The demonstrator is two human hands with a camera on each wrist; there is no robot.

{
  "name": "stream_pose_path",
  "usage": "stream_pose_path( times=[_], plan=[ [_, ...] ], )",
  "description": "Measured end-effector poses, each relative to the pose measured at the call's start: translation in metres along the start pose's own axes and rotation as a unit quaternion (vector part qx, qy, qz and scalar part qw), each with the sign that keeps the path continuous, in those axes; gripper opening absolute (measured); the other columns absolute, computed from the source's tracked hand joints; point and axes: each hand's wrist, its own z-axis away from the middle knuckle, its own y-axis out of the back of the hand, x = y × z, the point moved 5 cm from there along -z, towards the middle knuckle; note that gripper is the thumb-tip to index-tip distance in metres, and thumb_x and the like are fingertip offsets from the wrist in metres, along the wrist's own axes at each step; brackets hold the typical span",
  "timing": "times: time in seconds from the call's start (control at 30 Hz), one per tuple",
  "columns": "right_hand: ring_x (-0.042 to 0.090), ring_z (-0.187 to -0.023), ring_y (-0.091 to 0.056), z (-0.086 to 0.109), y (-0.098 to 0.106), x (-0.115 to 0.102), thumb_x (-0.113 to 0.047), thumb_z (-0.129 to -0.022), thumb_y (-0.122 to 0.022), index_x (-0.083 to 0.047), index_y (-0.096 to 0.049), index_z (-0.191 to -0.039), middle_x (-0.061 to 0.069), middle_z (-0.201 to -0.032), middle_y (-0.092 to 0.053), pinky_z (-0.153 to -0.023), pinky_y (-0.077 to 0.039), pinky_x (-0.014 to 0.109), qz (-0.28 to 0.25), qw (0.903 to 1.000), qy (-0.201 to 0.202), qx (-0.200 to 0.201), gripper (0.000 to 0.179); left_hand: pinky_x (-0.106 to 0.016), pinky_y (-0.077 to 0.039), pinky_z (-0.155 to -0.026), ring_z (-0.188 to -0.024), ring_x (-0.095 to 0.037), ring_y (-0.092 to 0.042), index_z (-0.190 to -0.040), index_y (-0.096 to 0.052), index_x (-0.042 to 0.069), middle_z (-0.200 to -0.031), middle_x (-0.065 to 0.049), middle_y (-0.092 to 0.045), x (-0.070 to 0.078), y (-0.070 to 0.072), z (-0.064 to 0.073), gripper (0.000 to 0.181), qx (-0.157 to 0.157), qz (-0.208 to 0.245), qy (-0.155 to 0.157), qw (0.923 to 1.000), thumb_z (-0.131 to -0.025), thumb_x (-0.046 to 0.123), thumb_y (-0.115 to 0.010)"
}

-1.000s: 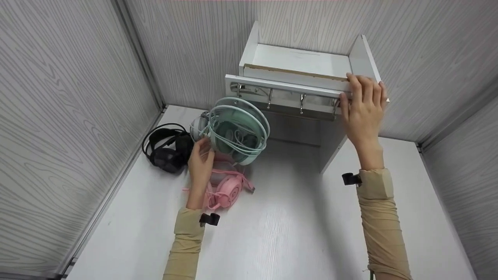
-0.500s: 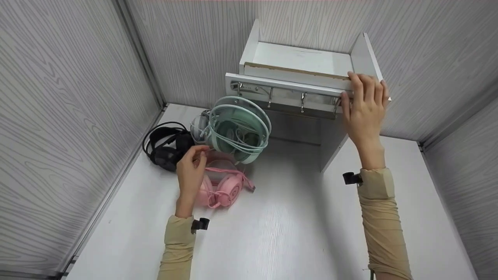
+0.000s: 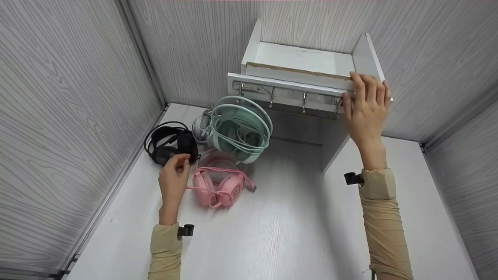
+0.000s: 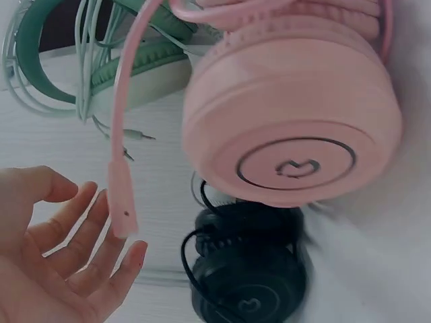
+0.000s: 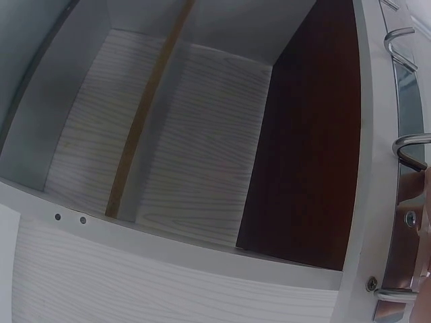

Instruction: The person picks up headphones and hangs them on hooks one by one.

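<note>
My left hand hovers over the table just in front of the black headphones, its fingers loosely bent with nothing between them. In the left wrist view its fingers stand apart beside the microphone boom of the pink headset. That pink headset, cord wound about it, lies right of the hand in the head view. Mint-green headphones hang from the leftmost hook of a white shelf unit. At the unit's front right corner my right hand grips the board, fingers over the top and thumb at the front.
Behind the mint-green pair is a pale grey-white headset, partly hidden. Several metal hooks line the unit's front rail, and a side panel reaches down to the white table. Wood-patterned walls close in the sides and back.
My left hand has withdrawn from the mint-green headphones, down and to the left, toward the black pair. The mint-green pair still hangs there. My right hand has stayed on the shelf corner.
</note>
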Motion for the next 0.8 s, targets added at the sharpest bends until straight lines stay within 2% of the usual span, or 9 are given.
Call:
stream_pose_path(
  times=[0.13,0.27,0.33,0.43,0.53,0.6,0.7,0.8],
  plan=[
    [0.031,-0.134,-0.041,0.001,0.001,0.001,-0.036,-0.108,-0.044,-0.018,-0.049,-0.147,0.012,-0.138,-0.052,-0.121,-0.015,0.047,0.001,1.0000,0.002,0.003,0.044,-0.040,-0.051,-0.082,-0.098,-0.026,-0.068,-0.113,-0.072,0.005,-0.107,-0.012,-0.074,-0.016,-0.002,0.005,0.018,-0.018,-0.008,0.040,0.9990,-0.098,0.010,-0.064],
    [0.031,-0.134,-0.041,0.001,0.001,0.001,-0.036,-0.108,-0.045,-0.018,-0.049,-0.147,0.011,-0.137,-0.052,-0.121,-0.015,0.047,0.002,1.0000,0.005,0.004,0.043,-0.048,-0.053,-0.087,-0.104,-0.031,-0.067,-0.119,-0.069,0.002,-0.113,-0.016,-0.071,-0.031,-0.003,0.008,0.023,-0.034,-0.006,0.081,0.9961,-0.099,0.011,-0.062],
    [0.031,-0.134,-0.041,0.001,0.001,0.000,-0.036,-0.108,-0.045,-0.018,-0.049,-0.147,0.011,-0.138,-0.052,-0.121,-0.015,0.047,0.001,1.0000,0.005,0.003,0.043,-0.052,-0.050,-0.092,-0.109,-0.032,-0.066,-0.122,-0.067,0.002,-0.117,-0.017,-0.070,-0.038,-0.003,0.010,0.026,-0.044,-0.005,0.105,0.9935,-0.099,0.014,-0.062],
    [0.031,-0.133,-0.041,0.000,0.000,-0.001,-0.034,-0.108,-0.045,-0.018,-0.048,-0.147,0.011,-0.138,-0.052,-0.121,-0.015,0.047,-0.001,1.0000,0.006,-0.001,0.043,-0.054,-0.044,-0.099,-0.116,-0.036,-0.064,-0.127,-0.064,0.003,-0.123,-0.018,-0.067,-0.049,-0.005,0.015,0.031,-0.077,-0.002,0.148,0.9860,-0.101,0.020,-0.060],
    [0.032,-0.133,-0.041,0.000,0.000,-0.001,-0.033,-0.107,-0.047,-0.018,-0.049,-0.147,0.011,-0.138,-0.052,-0.122,-0.014,0.047,-0.010,0.9999,0.005,-0.001,0.042,-0.047,-0.045,-0.100,-0.123,-0.035,-0.060,-0.133,-0.059,0.002,-0.131,-0.020,-0.063,-0.060,-0.010,0.019,0.037,-0.119,0.036,0.197,0.9726,-0.104,0.025,-0.056],
    [0.032,-0.132,-0.042,0.000,0.000,-0.002,-0.033,-0.107,-0.048,-0.018,-0.050,-0.146,0.011,-0.138,-0.052,-0.122,-0.014,0.047,-0.013,0.9999,0.006,0.001,0.042,-0.037,-0.050,-0.092,-0.123,-0.034,-0.058,-0.138,-0.055,0.001,-0.135,-0.022,-0.060,-0.065,-0.014,0.022,0.040,-0.140,0.081,0.226,0.9606,-0.105,0.024,-0.055],
    [0.031,-0.133,-0.041,-0.001,0.000,-0.002,-0.033,-0.107,-0.049,-0.018,-0.050,-0.146,0.010,-0.138,-0.052,-0.122,-0.014,0.047,-0.014,0.9999,0.007,0.003,0.042,-0.026,-0.053,-0.079,-0.114,-0.026,-0.061,-0.144,-0.046,-0.003,-0.140,-0.027,-0.053,-0.070,-0.021,0.025,0.047,-0.164,0.150,0.264,0.9386,-0.105,0.021,-0.055],
    [0.031,-0.133,-0.041,-0.001,0.001,-0.001,-0.033,-0.107,-0.049,-0.018,-0.050,-0.146,0.010,-0.138,-0.052,-0.121,-0.014,0.047,-0.013,0.9999,0.007,0.006,0.042,-0.025,-0.054,-0.077,-0.101,-0.015,-0.062,-0.150,-0.036,-0.004,-0.144,-0.030,-0.047,-0.072,-0.030,0.029,0.057,-0.186,0.184,0.287,0.9214,-0.105,0.025,-0.055]
  ],
)
